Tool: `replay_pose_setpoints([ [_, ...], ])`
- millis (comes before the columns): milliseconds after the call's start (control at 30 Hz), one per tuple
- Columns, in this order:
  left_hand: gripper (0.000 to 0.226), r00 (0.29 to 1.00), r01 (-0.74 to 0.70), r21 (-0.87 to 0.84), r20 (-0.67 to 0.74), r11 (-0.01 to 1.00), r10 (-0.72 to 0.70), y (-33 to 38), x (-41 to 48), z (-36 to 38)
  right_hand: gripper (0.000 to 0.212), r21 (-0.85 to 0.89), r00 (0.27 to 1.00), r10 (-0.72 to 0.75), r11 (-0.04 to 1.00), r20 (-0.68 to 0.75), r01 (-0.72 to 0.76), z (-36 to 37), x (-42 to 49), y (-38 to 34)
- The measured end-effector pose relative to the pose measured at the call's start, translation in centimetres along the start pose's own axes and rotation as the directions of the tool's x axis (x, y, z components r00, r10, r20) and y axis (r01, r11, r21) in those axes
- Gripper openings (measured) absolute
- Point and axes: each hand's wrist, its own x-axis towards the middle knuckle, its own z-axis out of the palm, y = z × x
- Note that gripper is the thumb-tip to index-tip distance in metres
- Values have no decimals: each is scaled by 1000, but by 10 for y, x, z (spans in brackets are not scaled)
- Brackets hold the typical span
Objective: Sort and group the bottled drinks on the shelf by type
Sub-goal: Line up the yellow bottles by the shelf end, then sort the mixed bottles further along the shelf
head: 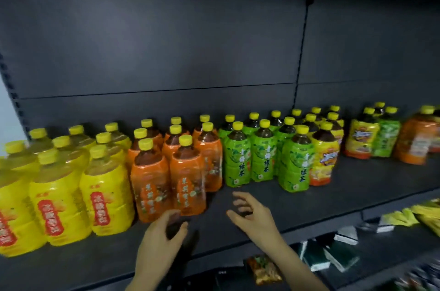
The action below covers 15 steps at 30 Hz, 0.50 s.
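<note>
Bottled drinks with yellow caps stand in blocks on a dark shelf (333, 198). Yellow-labelled bottles (107, 193) fill the left, orange-labelled ones (188, 186) stand beside them, green-labelled ones (295, 167) sit in the middle. One yellow-and-red labelled bottle (325, 160) stands at the green group's right edge. Further right are another such bottle (362, 140), a green one (387, 139) and an orange one (415, 140). My left hand (162, 231) hovers just below the front orange bottles, fingers curled, holding nothing. My right hand (252, 214) hangs over the bare shelf front, fingers apart and empty.
The shelf's back panel (166, 41) is dark and bare above the bottles. A lower shelf at the bottom right holds dark boxes (333, 257), a snack packet (264, 269) and yellow packets (419, 214).
</note>
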Motion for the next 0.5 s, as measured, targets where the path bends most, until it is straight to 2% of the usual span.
replay_pose_setpoints([
  [200,43,989,-128,-57,73,990,132,94,8,115,37,-39,993,-5,999,-118,0,-141,-15,46],
  [367,41,956,-224,-50,186,973,229,156,2,206,32,-85,975,32,995,-220,-52,-234,-32,81],
  [500,43,939,-259,-27,225,965,259,183,1,258,17,-78,941,74,991,-331,-106,-286,-41,118],
])
